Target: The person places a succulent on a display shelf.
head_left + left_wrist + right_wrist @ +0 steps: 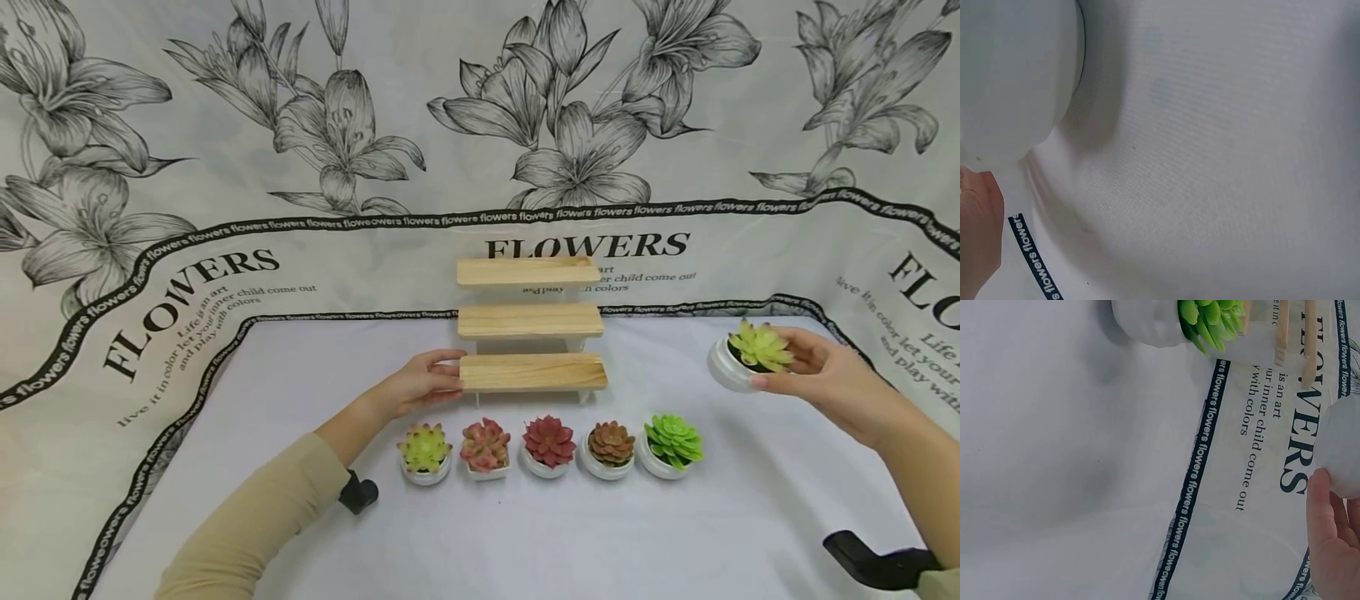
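My right hand (840,379) holds a potted yellow-green succulent (761,346) above the table at the right. Its round white pot (1340,447) is at the right edge of the right wrist view. At the left end of a three-tier wooden display stand (532,372), my left hand (416,385) grips the lowest board, with fingertips partly hidden. Before the stand is a row of potted succulents: yellow-green with pink tips (424,450), pink (486,446), dark red (549,442), brown (611,444) and bright green (672,442).
White cloth covers the table (480,542). Behind the stand hangs a floral curtain (360,258) with black lettering and a black printed band. Black straps (873,562) are on both wrists.
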A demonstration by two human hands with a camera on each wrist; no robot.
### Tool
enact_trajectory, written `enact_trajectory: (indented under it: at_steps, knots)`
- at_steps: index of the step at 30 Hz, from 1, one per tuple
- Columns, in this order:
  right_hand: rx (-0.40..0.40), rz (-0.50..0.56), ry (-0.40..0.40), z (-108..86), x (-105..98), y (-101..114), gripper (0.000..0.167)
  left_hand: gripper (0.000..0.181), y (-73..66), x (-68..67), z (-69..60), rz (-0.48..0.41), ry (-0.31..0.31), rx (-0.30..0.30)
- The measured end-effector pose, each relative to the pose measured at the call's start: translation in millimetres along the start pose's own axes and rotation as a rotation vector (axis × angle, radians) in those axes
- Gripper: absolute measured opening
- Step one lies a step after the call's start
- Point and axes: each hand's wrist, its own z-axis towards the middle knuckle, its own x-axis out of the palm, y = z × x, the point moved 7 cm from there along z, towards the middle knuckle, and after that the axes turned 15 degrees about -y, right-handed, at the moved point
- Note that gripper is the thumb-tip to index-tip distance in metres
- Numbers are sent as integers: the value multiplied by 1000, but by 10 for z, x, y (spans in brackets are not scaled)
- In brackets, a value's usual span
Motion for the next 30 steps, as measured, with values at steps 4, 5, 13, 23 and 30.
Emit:
enact_trajectory:
  at_steps: [4,5,13,23,30]
  knots:
    - [-4,103,8,27,-21,61,48,57,5,3,1,-1,-2,-6]
    - [-2,134,11,35,-22,76,48,57,1,4,-3,0,-1,-4]
    - [-18,207,15,136,-31,190,46,57,-21,13,-29,-10,6,-7]
    - [-26,-25,29,304,10,348,45,57,-12,18,-1,-18,4,-18]
    - [1,-42,45,427,123,488,56,57,-36,30,-3,-14,0,-16]
